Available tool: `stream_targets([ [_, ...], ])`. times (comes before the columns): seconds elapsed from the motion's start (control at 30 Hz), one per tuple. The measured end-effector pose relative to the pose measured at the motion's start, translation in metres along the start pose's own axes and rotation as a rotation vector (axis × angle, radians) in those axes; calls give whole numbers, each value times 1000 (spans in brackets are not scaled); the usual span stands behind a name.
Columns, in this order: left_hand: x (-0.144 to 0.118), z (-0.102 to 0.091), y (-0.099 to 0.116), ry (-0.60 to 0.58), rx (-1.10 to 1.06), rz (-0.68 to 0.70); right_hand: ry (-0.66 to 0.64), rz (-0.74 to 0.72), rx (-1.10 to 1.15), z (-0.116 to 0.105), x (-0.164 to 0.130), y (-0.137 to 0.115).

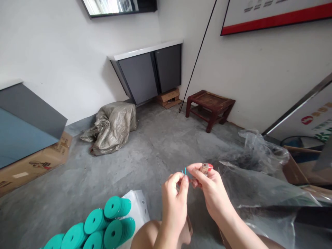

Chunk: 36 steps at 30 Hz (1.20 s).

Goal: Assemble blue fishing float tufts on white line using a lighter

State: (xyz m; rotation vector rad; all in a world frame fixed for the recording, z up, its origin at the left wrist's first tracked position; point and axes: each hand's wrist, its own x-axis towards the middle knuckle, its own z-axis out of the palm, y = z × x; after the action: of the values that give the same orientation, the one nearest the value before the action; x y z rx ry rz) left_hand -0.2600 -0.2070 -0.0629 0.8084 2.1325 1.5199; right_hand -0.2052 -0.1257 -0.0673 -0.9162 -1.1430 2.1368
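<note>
Pinching a thin blue cord [184,171] between both closed hands, our left hand [175,193] meets our right hand [207,188], which also grips a lighter [206,168].

Teal discs [103,228]; blue thread [184,171]; red-capped lighter [206,168]; dark-red stool [209,108].

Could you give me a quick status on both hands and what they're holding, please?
Left hand pinching thin blue thread. Right hand meeting it at the thread, lighter tucked in its fingers. Green discs stacked lower left, clear plastic bag at right, neither touched.
</note>
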Motion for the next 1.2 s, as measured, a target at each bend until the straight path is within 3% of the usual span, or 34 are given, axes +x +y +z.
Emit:
stream_targets([
  [0.2,1,-5,0,101,-37,-22,-34,65,10,0,-1,1],
  [0.5,3,-8,-5,136,-124,-55,-70,4,-40,3,-3,5],
  [0.63,4,-10,-6,-3,-229,-62,-80,100,64,-1,0,0],
  [0.77,3,-11,-4,-150,-248,-56,-173,162,37,-4,3,-4],
  [1.2,2,-10,2,-132,-177,-26,-162,83,30,0,2,-8],
])
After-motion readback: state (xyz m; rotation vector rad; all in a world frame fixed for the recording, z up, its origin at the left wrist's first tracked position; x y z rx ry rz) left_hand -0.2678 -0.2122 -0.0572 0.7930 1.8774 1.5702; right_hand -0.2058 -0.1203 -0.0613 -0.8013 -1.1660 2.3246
